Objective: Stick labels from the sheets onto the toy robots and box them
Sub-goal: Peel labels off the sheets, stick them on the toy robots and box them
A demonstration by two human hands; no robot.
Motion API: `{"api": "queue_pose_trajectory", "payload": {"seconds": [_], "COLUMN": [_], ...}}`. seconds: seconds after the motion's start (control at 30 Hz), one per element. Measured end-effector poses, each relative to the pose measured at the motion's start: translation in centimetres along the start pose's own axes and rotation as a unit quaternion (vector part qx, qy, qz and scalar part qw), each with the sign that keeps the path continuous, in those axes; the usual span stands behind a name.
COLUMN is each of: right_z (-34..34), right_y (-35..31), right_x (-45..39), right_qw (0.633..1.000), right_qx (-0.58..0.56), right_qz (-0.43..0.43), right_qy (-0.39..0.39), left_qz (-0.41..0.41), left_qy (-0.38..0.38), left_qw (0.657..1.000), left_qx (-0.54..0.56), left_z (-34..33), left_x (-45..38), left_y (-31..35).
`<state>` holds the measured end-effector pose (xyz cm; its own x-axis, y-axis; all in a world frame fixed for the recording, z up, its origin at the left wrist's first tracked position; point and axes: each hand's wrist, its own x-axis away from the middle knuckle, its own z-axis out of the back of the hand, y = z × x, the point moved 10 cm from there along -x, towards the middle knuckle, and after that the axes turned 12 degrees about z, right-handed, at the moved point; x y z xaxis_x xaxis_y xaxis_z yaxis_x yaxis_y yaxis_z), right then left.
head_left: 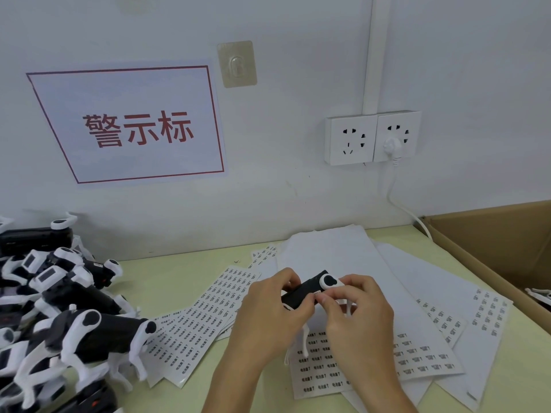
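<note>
Both hands meet over the middle of the desk [185, 281] and hold one toy robot [307, 289] between them. Left hand [268, 308] grips the black body from the left side, fingers curled over its top and thumb below. Right hand [354, 311] pinches at the near edge of the body with thumb and forefinger, just under the white leg joint — a small label [316, 292] seems to be there, but it is too small to tell surely. White legs of the toy hang down between the two wrists.

Under the hands lie the label sheets [208, 311], spread in an untidy fan; some carry rows of small printed labels, others show a blank white side. To the left of the left hand, a pile of toy robots [59, 317] lies at the desk edge, black bodies and white legs mixed together. To the right of the right hand stands an open cardboard box [492, 245], and a white part of a toy shows inside it.

Beyond the hands, on the wall, there are a sign [134, 126] with red characters, a clear adhesive hook [237, 64] and a double socket [372, 138] — one white plug sits in its right half.
</note>
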<state>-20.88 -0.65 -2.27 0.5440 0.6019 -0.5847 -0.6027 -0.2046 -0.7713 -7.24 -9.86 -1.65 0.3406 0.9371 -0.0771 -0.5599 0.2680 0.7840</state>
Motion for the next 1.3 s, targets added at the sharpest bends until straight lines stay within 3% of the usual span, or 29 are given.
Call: {"api": "queue_pose_trajectory", "payload": {"seconds": [0.5,0.93,1.1,1.23,1.3], "right_z": [0.3,1.4,2.3,-0.8,-1.6], "right_y": [0.5,1.4,1.5,1.6,1.6], "right_x": [0.5,0.2,0.0,0.4,0.5], "right_qw": [0.998,0.993,0.996,0.987,0.978], "right_qx": [0.019,0.061,0.022,-0.079,-0.114], "right_qz": [-0.043,-0.101,-0.079,-0.088,-0.104], "right_qy": [0.032,0.006,0.035,-0.110,-0.137], "left_qz": [-0.003,-0.013,0.011,0.012,0.000], "left_qy": [0.028,0.029,0.025,0.000,-0.017], "left_qw": [1.000,0.999,1.000,0.999,0.999], "left_qx": [-0.011,-0.017,0.012,0.032,0.033], "left_z": [-0.1,-0.1,0.5,0.7,0.6], "left_x": [0.2,0.2,0.0,0.0,0.1], "left_y": [0.2,0.1,-0.5,-0.4,0.0]}}
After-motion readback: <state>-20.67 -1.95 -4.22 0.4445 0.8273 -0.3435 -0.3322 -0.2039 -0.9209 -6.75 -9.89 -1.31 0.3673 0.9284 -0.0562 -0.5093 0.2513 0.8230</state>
